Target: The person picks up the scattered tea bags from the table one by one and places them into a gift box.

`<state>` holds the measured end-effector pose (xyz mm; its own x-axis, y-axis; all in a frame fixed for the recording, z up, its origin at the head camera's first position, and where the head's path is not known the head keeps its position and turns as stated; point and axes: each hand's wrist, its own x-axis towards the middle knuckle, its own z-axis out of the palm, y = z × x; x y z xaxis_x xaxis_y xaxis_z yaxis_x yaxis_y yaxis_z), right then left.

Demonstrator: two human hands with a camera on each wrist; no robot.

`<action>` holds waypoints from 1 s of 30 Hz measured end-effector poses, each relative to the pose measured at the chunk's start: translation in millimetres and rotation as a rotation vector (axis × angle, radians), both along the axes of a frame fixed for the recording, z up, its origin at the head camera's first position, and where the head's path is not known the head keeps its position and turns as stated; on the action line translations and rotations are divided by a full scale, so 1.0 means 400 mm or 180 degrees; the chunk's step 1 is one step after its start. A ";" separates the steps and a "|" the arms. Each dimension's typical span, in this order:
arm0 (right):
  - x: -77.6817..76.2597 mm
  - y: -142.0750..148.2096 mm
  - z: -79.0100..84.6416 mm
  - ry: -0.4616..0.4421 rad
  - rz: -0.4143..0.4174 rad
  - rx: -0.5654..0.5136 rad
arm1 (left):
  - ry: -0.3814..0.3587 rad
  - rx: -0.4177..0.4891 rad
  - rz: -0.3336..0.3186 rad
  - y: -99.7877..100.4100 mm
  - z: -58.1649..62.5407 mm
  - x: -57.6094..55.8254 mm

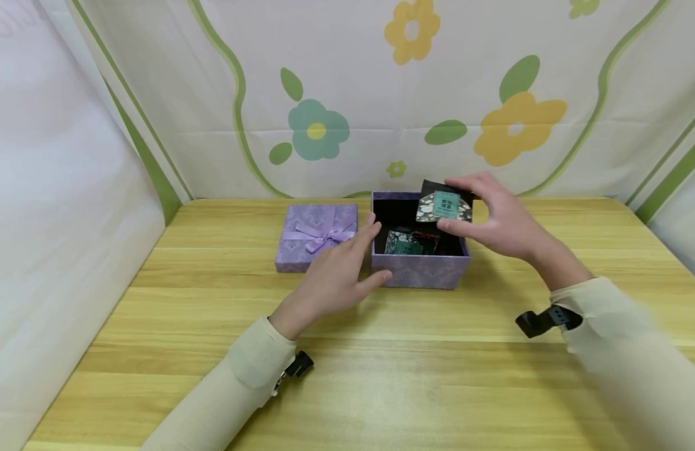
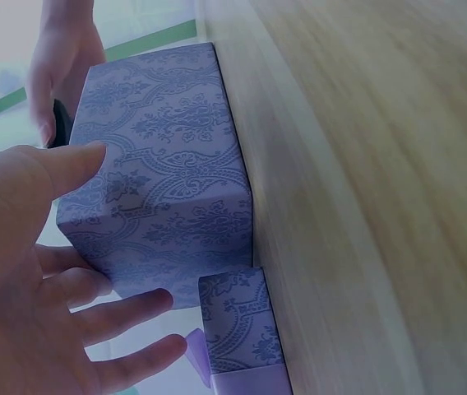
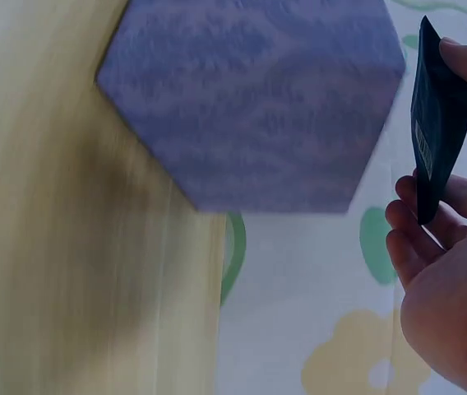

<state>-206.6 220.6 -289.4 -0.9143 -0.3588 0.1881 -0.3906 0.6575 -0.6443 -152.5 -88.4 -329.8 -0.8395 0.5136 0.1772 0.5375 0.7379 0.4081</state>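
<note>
A purple patterned gift box (image 1: 420,270) stands uncovered on the table, its inside dark. My right hand (image 1: 502,216) pinches a flat black sachet (image 1: 445,203) with a floral print and teal label between thumb and fingers, above the box's right part. In the right wrist view the sachet (image 3: 439,123) appears edge-on, apart from the box wall. Inside the box lies another sachet (image 1: 402,243) of similar print, beside something dark with red marks. My left hand (image 1: 338,275) is spread at the box's left front corner; whether its fingertips touch the box I cannot tell.
The box's purple lid (image 1: 316,228) with a ribbon bow lies on the wooden table (image 1: 347,376), left of the box and partly behind my left hand. A white floral cloth (image 1: 370,94) hangs behind the table. Each wrist carries a black strap-mounted device.
</note>
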 end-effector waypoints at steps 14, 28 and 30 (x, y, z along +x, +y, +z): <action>-0.018 -0.093 -0.057 -0.0036 0.0214 0.0035 | 0.0015 -0.0001 0.0020 -0.004 -0.007 -0.001; -0.016 -0.115 -0.062 0.0087 0.0344 0.0668 | 0.0036 -0.0021 0.0025 -0.009 -0.005 0.001; -0.015 -0.116 -0.059 0.0098 0.0354 0.0764 | 0.0020 -0.0028 0.0026 -0.008 -0.004 0.001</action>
<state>-212.8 174.2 -312.9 -0.8619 -0.4945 0.1125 -0.4860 0.7419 -0.4619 -152.2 -91.7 -331.4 -0.8426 0.5082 0.1780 0.5340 0.7459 0.3981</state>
